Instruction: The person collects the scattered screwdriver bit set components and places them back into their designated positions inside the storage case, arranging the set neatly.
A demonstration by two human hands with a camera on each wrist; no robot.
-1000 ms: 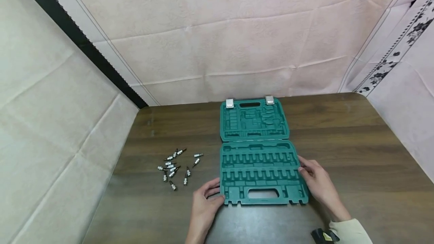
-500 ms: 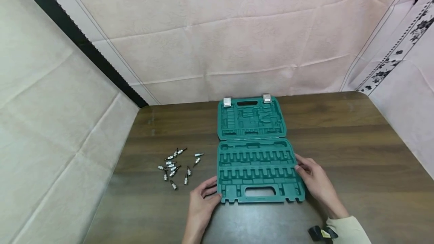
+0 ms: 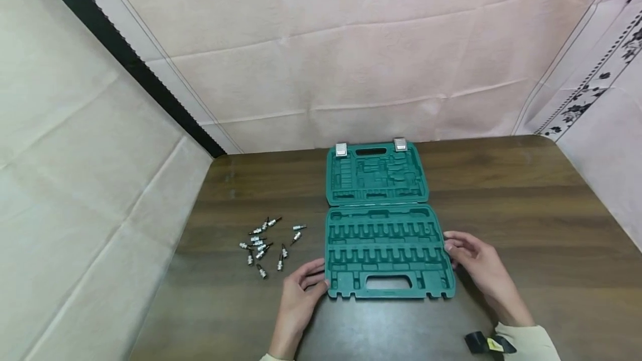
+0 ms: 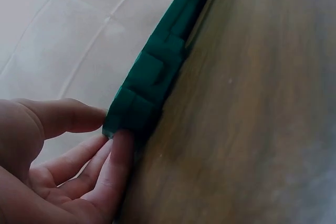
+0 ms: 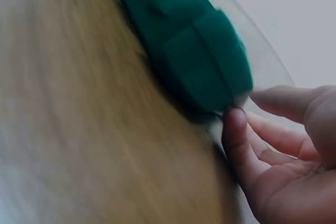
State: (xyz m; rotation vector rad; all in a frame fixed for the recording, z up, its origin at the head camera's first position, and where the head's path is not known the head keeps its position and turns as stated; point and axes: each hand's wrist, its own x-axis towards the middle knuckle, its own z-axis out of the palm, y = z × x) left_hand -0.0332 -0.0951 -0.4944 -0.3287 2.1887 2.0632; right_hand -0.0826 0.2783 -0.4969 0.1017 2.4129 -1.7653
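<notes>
A green plastic tool case (image 3: 391,277) lies unfolded on the table, its moulded slots bare and its lid (image 3: 373,174) laid back with two silver latches. At its near left corner my left hand (image 3: 298,299) grips the edge; in the left wrist view the thumb and a finger meet the green case (image 4: 142,72) at its end. My right hand (image 3: 481,266) is beside the right edge, loosely bent fingertips right at the rim. The right wrist view, blurred, has the thumb and forefinger close by the corner of the case (image 5: 205,61). Several silver bit sockets (image 3: 261,247) with dark tips lie scattered left of it.
The brown wooden table (image 3: 531,227) ends at a pale cloth wall (image 3: 351,71) behind, with more cloth on both sides. A black strap device (image 3: 476,342) sits at the right wrist.
The case shifts slightly left, then appears back to the right along with the whole view. The right hand has drawn a little off the case's right edge; the left hand stays at its corner.
</notes>
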